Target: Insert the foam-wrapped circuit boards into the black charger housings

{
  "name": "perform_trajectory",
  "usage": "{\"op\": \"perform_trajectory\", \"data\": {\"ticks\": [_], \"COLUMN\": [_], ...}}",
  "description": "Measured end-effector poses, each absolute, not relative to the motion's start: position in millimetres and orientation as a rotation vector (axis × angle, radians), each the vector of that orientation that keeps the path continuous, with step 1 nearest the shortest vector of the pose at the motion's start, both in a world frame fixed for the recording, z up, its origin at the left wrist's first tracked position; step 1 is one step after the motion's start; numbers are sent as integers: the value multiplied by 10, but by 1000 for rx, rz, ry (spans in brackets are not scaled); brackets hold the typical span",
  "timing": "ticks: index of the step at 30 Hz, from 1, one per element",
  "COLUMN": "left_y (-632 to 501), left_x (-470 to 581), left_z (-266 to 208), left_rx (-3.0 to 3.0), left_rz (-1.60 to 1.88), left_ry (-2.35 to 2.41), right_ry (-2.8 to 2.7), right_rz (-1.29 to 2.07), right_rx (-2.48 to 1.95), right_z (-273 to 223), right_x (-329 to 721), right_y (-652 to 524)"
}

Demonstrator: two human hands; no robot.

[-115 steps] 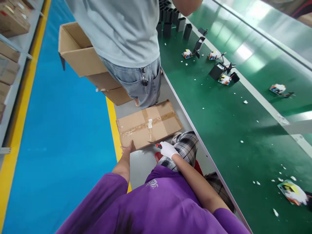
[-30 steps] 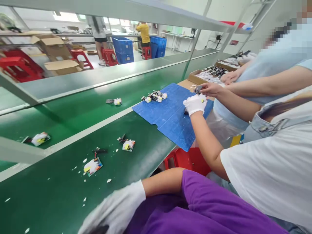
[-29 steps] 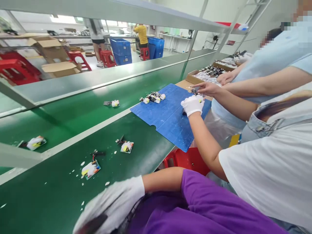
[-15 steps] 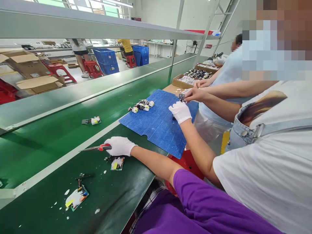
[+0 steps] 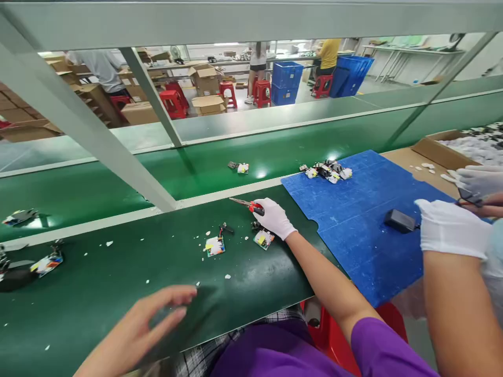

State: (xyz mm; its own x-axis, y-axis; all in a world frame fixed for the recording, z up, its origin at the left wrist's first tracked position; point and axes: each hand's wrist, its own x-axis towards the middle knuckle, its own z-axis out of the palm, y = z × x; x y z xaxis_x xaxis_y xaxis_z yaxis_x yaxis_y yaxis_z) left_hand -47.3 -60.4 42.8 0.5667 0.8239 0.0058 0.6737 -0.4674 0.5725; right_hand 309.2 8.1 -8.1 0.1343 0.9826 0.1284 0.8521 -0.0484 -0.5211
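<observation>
In the head view I see the gloved right hand [image 5: 274, 217], its grip wrapped round red-and-black pliers [image 5: 248, 204], just beside a circuit board [image 5: 264, 239] between the far and near edges of the table [image 5: 255, 277]. The bare left hand [image 5: 135, 325] hovers toward the near edge, grip wide.

head-worn camera | looks forward and down over green bench [image 5: 168, 256] | left hand [image 5: 135, 325] near, blue crates [image 5: 286, 81] far
</observation>
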Motion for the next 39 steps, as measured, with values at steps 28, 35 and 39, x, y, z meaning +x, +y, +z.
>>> {"op": "perform_trajectory", "data": {"ticks": [28, 35, 39], "left_y": [2200, 1890, 1412], "left_x": [1817, 1253, 804], "left_z": [20, 145, 187], "left_rx": [1966, 1999, 2139], "left_rz": [501, 711, 980], "left_ry": [1895, 1602, 1384], "right_ry": [-1698, -1695, -1688], "right_rz": [139, 148, 143], "right_rx": [-2083, -2069, -2072], "right_z": [-167, -161, -187], "right_x": [3219, 3222, 3227], "right_y": [192, 195, 205]}}
